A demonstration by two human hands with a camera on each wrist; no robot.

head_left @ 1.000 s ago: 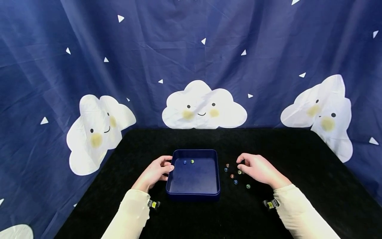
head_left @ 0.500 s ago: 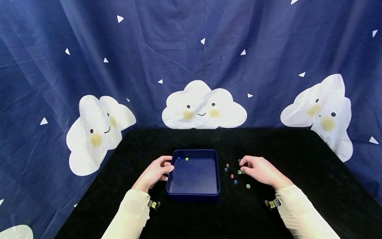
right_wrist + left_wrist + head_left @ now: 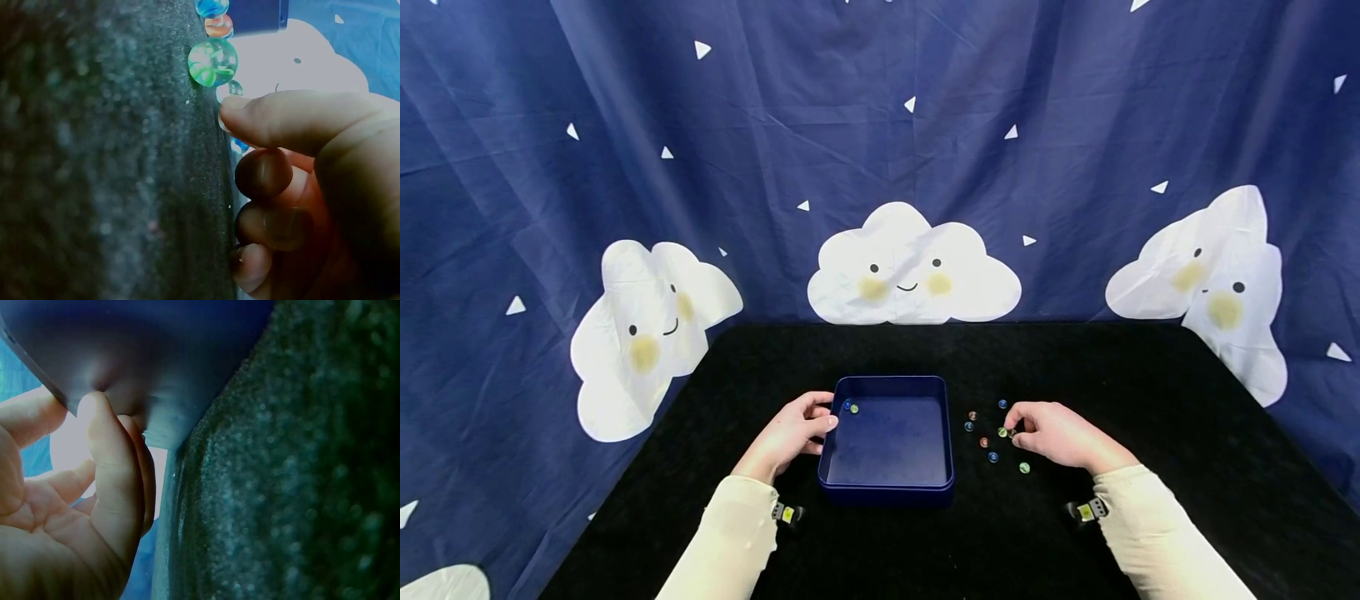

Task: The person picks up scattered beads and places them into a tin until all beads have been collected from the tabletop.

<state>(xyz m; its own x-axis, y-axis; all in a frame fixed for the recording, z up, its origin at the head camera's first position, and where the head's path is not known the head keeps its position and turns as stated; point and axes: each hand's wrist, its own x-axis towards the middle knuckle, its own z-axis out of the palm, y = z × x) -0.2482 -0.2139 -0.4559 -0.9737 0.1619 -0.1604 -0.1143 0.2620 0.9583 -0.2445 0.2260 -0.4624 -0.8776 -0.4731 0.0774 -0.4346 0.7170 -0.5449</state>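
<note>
The marbles (image 3: 992,437) lay loose on the black counter (image 3: 1150,392), scattered just to the right of the blue tray (image 3: 886,492) and between it and the right hand (image 3: 1054,435). That hand was the nearer one by far: its fingertips (image 3: 1015,433) had come down at the right edge of the cluster, touching or just beside a green marble (image 3: 1002,432). In the right wrist view the thumb (image 3: 281,119) pointed toward a green marble (image 3: 213,62) lying a little ahead of it, with the other fingers curled underneath; whether they already pinched a marble could not be told. From the hand, the cluster lay toward the tray, so the tray stood straight across the marbles from it.

Two marbles (image 3: 851,407) sat inside the tray, against its far left corner. The left hand (image 3: 790,433) held the tray's left wall, thumb over the rim and fingers (image 3: 115,469) pressed against the outside. Behind the counter hung a dark blue curtain (image 3: 880,167) printed with smiling clouds.
</note>
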